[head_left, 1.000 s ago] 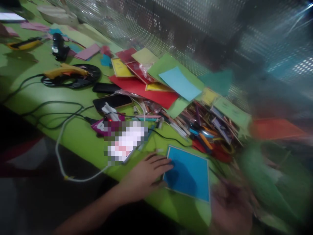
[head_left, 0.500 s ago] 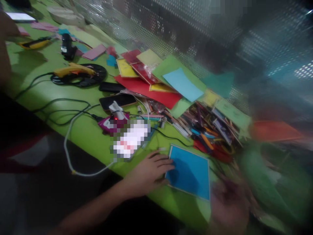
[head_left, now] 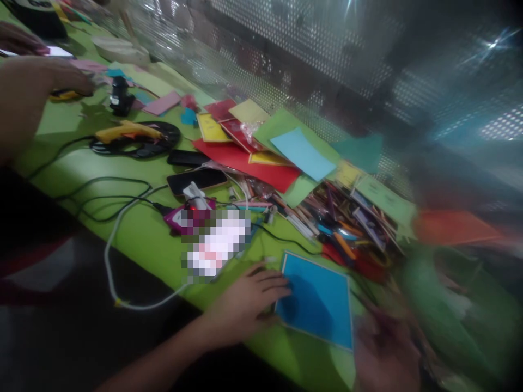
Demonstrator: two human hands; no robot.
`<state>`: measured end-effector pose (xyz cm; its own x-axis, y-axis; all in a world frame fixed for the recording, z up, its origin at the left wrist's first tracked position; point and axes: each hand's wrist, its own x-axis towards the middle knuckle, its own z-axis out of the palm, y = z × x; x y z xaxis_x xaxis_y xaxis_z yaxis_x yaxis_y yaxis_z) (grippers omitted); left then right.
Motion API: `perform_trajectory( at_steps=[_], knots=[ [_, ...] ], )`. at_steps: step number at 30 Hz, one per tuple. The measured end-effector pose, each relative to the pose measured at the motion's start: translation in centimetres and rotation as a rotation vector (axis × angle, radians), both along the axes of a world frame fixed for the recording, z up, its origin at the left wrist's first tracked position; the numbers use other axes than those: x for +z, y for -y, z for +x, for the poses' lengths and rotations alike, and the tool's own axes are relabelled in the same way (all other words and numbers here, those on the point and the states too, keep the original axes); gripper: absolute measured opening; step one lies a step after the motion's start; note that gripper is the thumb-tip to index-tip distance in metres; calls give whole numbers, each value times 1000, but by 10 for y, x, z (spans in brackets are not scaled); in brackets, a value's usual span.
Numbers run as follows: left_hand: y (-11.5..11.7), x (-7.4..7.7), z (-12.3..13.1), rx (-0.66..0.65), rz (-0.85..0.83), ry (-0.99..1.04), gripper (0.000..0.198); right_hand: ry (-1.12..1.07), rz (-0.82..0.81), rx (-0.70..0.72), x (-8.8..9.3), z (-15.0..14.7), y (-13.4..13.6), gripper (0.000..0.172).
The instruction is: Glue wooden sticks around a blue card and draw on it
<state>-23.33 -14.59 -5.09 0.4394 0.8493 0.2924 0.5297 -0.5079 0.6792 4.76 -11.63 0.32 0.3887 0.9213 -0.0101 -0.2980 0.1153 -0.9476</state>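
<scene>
My left hand (head_left: 253, 299) lies with its fingers stretched out, the fingertips resting on the left edge of a blue card (head_left: 316, 299) with a pale border. Past the card's right edge is my right hand (head_left: 386, 351), smeared and dim. Its fingers look closed around a thin dark pen-like stick (head_left: 365, 296) that slants toward the card; its tip is too blurred to make out. A lit phone (head_left: 218, 245) with a pixelated screen lies just beyond my left hand.
On the green table (head_left: 134, 234) lie a yellow glue gun (head_left: 126, 130), a dark phone (head_left: 196, 181), a purple power strip (head_left: 174, 218) and cables. Coloured paper (head_left: 245, 160) and a heap of pens and tools (head_left: 339, 223) line the back. Another person's arm (head_left: 36, 98) reaches in at left.
The other person's arm has come in over the yellow tool at the upper left. The whole view has shifted slightly. My hands stay about where they were around the blue card.
</scene>
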Motion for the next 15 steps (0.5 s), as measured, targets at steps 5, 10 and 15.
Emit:
perform_trajectory(
  at_steps=[5,10,15],
  knots=[
    [0,-3,-2,-9,40,1,47,-52,-20,-7,-3,5,6,30],
    [0,4,-5,-25,63,16,28,-12,14,58,3,-1,3,29],
    [0,7,-7,-62,86,-23,27,38,11,74,-1,-2,1,27]
  ],
)
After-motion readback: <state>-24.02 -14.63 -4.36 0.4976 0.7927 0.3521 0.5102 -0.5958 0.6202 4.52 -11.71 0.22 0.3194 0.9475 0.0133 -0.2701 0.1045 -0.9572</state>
